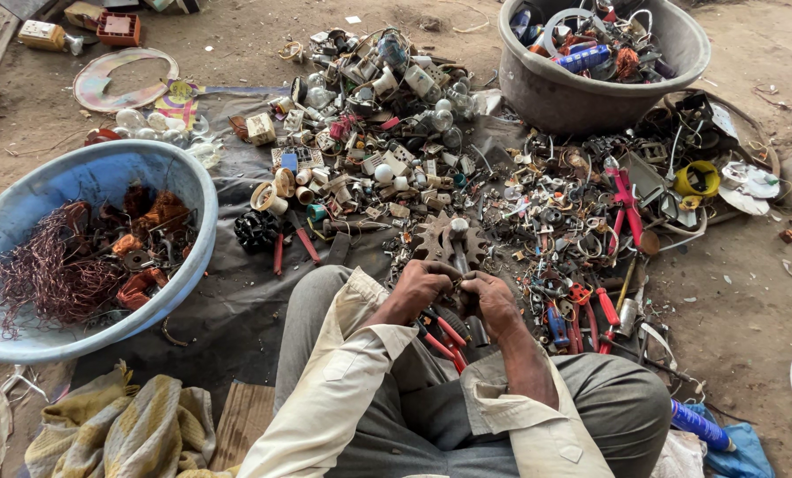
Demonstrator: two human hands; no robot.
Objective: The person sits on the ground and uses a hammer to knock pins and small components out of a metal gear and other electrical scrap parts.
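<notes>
A person seated on the ground brings the left hand and right hand together over a lap, fingers of both curled narrow around a small dark piece of scrap pinched between them, too small to identify. Red-handled pliers lie just below the hands, a rusty gear just beyond them on a dark ground sheet. A blue basin of copper wire sits to the left, a grey tub of scrap well beyond.
</notes>
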